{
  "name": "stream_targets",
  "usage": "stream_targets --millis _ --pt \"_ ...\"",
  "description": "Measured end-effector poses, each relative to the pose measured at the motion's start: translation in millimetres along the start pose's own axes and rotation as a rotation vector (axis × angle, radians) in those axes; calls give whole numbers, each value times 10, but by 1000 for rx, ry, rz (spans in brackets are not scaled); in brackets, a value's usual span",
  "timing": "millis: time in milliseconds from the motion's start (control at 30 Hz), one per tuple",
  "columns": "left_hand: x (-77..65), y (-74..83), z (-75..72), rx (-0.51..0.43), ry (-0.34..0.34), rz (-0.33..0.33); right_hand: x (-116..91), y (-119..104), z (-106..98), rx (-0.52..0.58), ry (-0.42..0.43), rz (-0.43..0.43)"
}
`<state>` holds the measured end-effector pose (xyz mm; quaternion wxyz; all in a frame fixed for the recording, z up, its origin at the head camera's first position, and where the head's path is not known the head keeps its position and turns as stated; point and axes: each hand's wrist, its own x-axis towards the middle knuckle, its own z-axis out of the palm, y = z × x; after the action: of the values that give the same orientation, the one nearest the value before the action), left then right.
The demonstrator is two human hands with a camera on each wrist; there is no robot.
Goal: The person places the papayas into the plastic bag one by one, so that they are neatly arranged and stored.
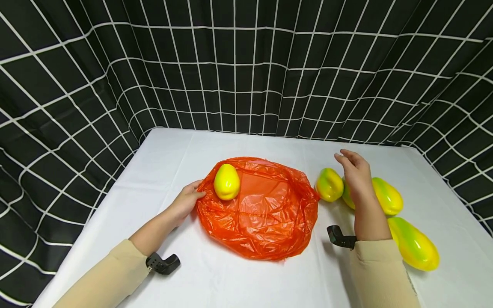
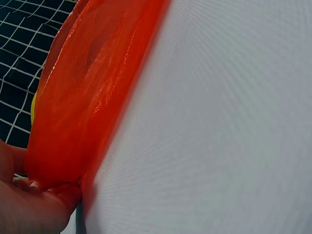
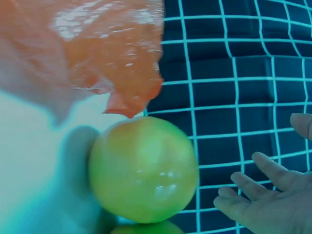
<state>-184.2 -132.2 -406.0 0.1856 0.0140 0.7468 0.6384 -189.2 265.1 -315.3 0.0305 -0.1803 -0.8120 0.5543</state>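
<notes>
An orange-red plastic bag (image 1: 265,205) lies spread open mid-table in the head view. My left hand (image 1: 185,203) pinches its left rim, and the left wrist view shows the thin film (image 2: 92,97) between thumb and fingers. Near that rim, within the bag's mouth, sits a glossy yellow papaya (image 1: 227,182). My right hand (image 1: 358,175) hovers over the fruit on the right, fingers loosely extended and holding nothing. Beneath and around it lie a rounded yellow-green papaya (image 1: 329,185) close to the bag's right edge, another papaya (image 1: 389,196), and one partly hidden behind the hand.
A longer yellow-green papaya (image 1: 414,244) lies beside the right forearm. White cloth covers the table (image 1: 169,149). Black curtains with a white grid (image 1: 246,77) stand around its back and sides. Each wrist wears a black camera mount (image 1: 163,264).
</notes>
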Motion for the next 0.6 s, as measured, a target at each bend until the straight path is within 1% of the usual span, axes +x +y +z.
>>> stream_targets --millis 133,300,400,600 --pt "-1 0 -2 -2 2 -3 5 76 5 8 4 22" --pt "-7 3 -1 -3 1 2 20 182 35 22 4 69" --pt "-9 0 -4 0 3 1 40 244 61 31 3 70" --pt "-8 -8 -2 -4 8 -6 77 355 113 2 9 63"
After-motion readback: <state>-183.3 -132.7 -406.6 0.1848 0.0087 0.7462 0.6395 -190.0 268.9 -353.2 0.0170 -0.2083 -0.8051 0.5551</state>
